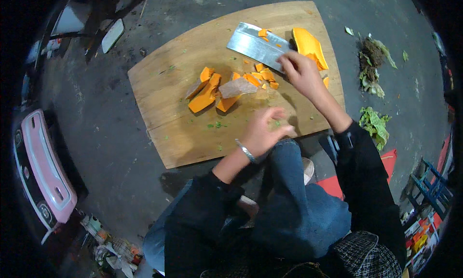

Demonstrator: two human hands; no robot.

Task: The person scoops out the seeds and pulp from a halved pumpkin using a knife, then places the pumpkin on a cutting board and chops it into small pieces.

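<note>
A broad metal cleaver [253, 44] lies across the far side of a wooden board [173, 140], with orange bits on its blade. My right hand [302, 73] is at the near right corner of the blade, fingers curled; whether it grips the cleaver I cannot tell. The cleaver's handle is mostly hidden. Beyond that hand rests a large slab of pumpkin [307, 42]. My left hand [266, 129], blurred, hovers over the board's near edge with fingers apart and nothing held. Pumpkin wedges [204, 97], a piece with pale rind [238, 88] and small chunks [267, 75] sit mid-board.
Leafy scraps [376, 124] and a soil-covered root clump [370, 59] lie on the concrete floor [105, 133] to the right. A pink and white object [47, 165] stands at left. My knee [285, 155] reaches the board's near edge. A blue rack [430, 184] is at far right.
</note>
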